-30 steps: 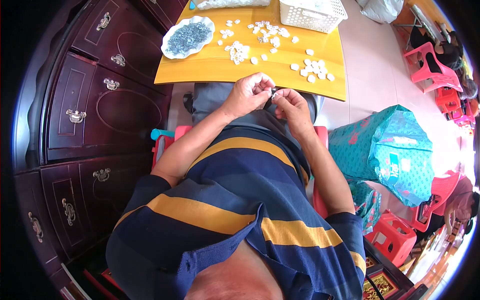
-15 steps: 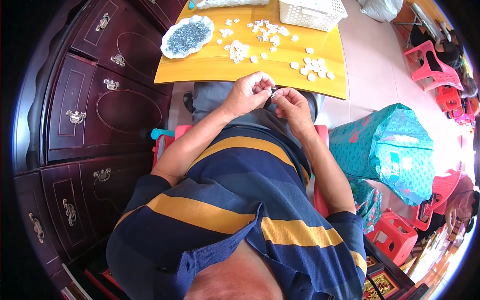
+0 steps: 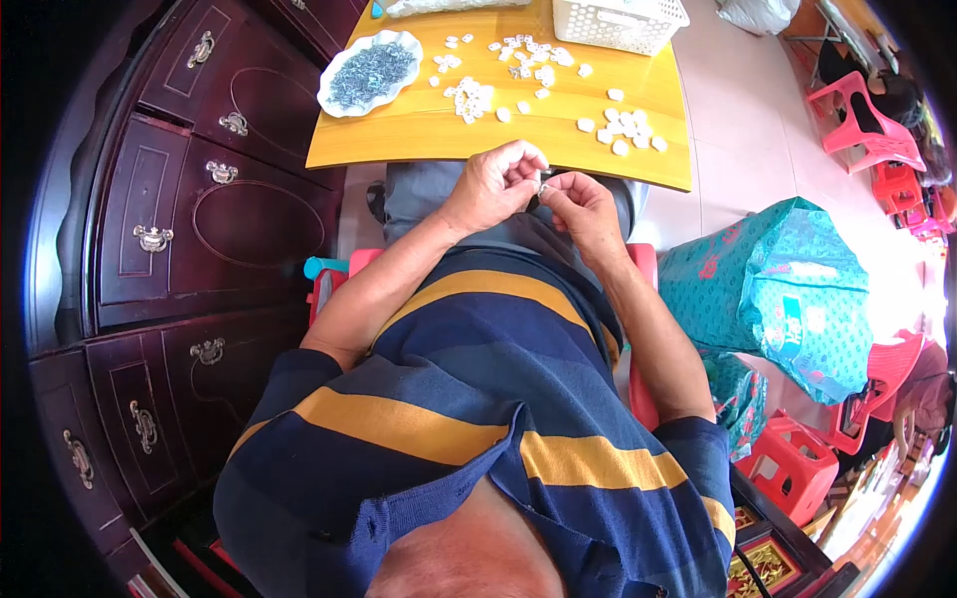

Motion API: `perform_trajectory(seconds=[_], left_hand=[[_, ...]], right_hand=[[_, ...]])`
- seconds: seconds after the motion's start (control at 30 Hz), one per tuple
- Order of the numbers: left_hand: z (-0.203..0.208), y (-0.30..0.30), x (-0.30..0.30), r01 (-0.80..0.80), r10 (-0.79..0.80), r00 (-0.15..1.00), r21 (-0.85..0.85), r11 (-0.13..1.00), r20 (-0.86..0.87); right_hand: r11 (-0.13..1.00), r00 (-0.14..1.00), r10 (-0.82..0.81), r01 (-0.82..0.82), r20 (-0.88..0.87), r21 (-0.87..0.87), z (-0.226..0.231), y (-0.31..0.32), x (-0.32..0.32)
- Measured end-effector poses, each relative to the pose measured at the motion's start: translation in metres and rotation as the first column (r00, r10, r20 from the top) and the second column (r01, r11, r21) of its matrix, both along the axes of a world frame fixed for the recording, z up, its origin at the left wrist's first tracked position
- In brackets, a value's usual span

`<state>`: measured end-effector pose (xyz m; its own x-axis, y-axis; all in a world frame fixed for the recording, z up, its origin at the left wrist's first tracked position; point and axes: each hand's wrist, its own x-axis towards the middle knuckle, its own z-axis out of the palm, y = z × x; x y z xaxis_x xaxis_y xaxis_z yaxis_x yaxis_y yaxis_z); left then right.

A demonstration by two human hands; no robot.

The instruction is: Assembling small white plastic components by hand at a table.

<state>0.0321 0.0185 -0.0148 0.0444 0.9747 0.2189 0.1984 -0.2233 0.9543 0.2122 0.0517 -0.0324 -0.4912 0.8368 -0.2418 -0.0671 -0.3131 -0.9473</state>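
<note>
My left hand [image 3: 495, 186] and my right hand [image 3: 585, 212] meet just off the near edge of the yellow table [image 3: 399, 148], above my lap. Both are closed in a pinch on a small white piece [image 3: 542, 187], mostly covered by the fingertips. Past them on the table lie loose white plastic pieces [image 3: 471, 100] in several groups. Rounder white pieces [image 3: 626, 124] form a cluster at the right. A white scalloped dish [image 3: 328, 92] at the left holds a heap of small dark metal parts [image 3: 373, 75].
A white perforated basket [image 3: 620, 28] stands at the table's far right, beside a clear plastic bag [image 3: 449, 6]. Dark wooden drawers [image 3: 199, 219] line my left. At my right are a large teal bag [image 3: 763, 289], red plastic stools [image 3: 793, 468] and other people farther off.
My hands stay in nearly the same place, still pinched together. The fingertips have shifted slightly around the small piece. The view has moved very slightly.
</note>
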Motion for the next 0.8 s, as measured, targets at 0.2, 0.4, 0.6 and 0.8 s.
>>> perform_trajectory(seconds=[0.2,0.4,0.6,0.8], left_hand=[[0.003,-0.002,-0.002,0.026,-0.028,0.999,-0.087,0.996,-0.023],[0.002,-0.001,-0.004,0.043,-0.045,0.999,-0.096,0.994,-0.027],[0.015,0.010,-0.025,0.017,-0.034,0.986,-0.103,0.995,-0.162],[0.021,0.048,-0.057,-0.142,0.296,0.753,0.294,0.945,-0.588]], right_hand=[[1.000,1.000,-0.017,0.017,-0.001,-0.010,0.001,-0.001,-0.001],[1.000,0.999,0.005,-0.006,-0.035,-0.023,0.001,-0.001,0.000],[0.998,0.997,-0.055,0.054,-0.051,-0.020,0.003,0.001,-0.001],[0.997,0.997,-0.071,0.072,-0.043,0.022,0.006,0.003,0.002]])
